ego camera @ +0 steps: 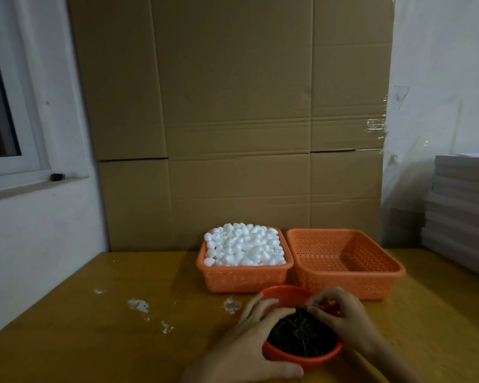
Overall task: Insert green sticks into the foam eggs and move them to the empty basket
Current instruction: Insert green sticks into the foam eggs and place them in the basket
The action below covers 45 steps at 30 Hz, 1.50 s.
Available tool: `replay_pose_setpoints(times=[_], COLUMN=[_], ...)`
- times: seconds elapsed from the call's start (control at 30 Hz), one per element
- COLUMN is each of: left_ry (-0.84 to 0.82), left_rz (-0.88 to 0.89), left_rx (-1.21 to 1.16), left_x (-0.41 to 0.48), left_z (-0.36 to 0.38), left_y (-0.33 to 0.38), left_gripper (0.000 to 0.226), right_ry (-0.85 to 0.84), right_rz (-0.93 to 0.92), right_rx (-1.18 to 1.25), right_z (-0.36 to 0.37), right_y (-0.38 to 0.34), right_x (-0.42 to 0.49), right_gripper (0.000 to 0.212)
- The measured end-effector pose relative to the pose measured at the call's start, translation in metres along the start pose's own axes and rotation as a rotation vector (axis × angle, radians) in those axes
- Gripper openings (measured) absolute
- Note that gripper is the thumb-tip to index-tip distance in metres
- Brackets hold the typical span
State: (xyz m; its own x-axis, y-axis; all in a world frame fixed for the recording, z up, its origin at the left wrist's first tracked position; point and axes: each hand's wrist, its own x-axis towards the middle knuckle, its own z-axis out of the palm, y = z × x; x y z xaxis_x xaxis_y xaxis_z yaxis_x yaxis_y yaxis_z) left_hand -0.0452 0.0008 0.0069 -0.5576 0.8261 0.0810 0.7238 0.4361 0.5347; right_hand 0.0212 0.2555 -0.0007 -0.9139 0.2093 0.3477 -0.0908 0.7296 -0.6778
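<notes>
Head view: left hand (249, 341) grip around red bowl (302, 357), right hand (343, 316) grip on green sticks (302, 335).

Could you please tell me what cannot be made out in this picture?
Head view:
Whether the right hand pinches anything: fingertips too small, dim.
Red bowl: right rim hidden by that hand.
Green sticks: singly a dark blur.
Dark thing on the window sill: too small.

I see a yellowish wooden table (94, 327) butted against upright brown cardboard sheets (233, 120), with white crumbs (138, 304) scattered on its left part. On the left is a white wall (39, 244) with a white-framed window (11, 106), its pane dark; on the right are stacked white boards (462, 205). The light is dim.
</notes>
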Motion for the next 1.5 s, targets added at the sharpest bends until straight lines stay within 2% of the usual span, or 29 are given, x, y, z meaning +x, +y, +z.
replay_pose_setpoints(times=[0.07, 0.1, 0.2, 0.27, 0.33, 0.47, 0.53, 0.77, 0.9, 1.0, 1.1, 1.23, 1.33, 1.5], left_ry=[0.079, 0.173, 0.545, 0.666, 0.636, 0.418, 0.383, 0.498, 0.519, 0.537, 0.612, 0.750, 0.705, 0.607], left_rz=[0.011, 0.008, -0.067, -0.143, -0.183, -0.188, -0.190, -0.197, -0.190, -0.184, -0.156, -0.072, -0.044, -0.077], left_rx=[-0.077, -0.080, 0.165, 0.327, 0.427, 0.529, 0.551, 0.367, 0.320, 0.274, 0.084, -0.586, -0.914, -1.149], left_x=[0.002, 0.005, 0.030, 0.051, 0.070, 0.093, 0.100, 0.105, 0.102, 0.101, 0.100, 0.090, 0.078, 0.065], left_z=[-0.010, -0.016, -0.039, -0.055, -0.066, -0.080, -0.081, -0.081, -0.084, -0.084, -0.082, -0.072, -0.057, -0.036], left_y=[-0.004, -0.006, -0.015, -0.019, -0.025, -0.034, -0.034, -0.035, -0.040, -0.043, -0.045, -0.036, -0.029, -0.031], left_gripper=[0.076, 0.068, 0.049, 0.044, 0.043, 0.036, 0.034, 0.026, 0.017, 0.019, 0.022, 0.021, 0.012, 0.014], right_ry=[-0.003, 0.000, 0.009, 0.014, 0.017, 0.008, 0.016, 0.015, 0.018, 0.013, 0.018, 0.025, 0.025, 0.045], right_rz=[-0.004, -0.013, -0.034, -0.033, -0.039, -0.053, -0.047, -0.036, -0.024, -0.010, -0.009, -0.023, -0.032, -0.067], right_rx=[0.019, 0.017, 0.007, 0.005, 0.005, 0.022, 0.042, 0.075, 0.068, 0.063, 0.061, 0.050, 0.033, 0.011], right_z=[0.000, 0.000, 0.001, 0.000, 0.000, -0.001, -0.002, -0.002, -0.001, -0.001, -0.001, -0.002, -0.001, -0.001], right_y=[0.002, 0.003, 0.001, 0.001, 0.001, 0.002, 0.002, 0.006, 0.006, 0.005, 0.005, 0.006, 0.006, 0.006], right_x=[0.000, 0.001, 0.000, 0.000, -0.001, -0.003, -0.004, -0.004, -0.006, -0.007, -0.008, -0.009, -0.011, -0.013], right_gripper=[0.011, 0.011, 0.011, 0.014, 0.016, 0.017, 0.018, 0.015, 0.015, 0.013, 0.012, 0.013, 0.014, 0.015])
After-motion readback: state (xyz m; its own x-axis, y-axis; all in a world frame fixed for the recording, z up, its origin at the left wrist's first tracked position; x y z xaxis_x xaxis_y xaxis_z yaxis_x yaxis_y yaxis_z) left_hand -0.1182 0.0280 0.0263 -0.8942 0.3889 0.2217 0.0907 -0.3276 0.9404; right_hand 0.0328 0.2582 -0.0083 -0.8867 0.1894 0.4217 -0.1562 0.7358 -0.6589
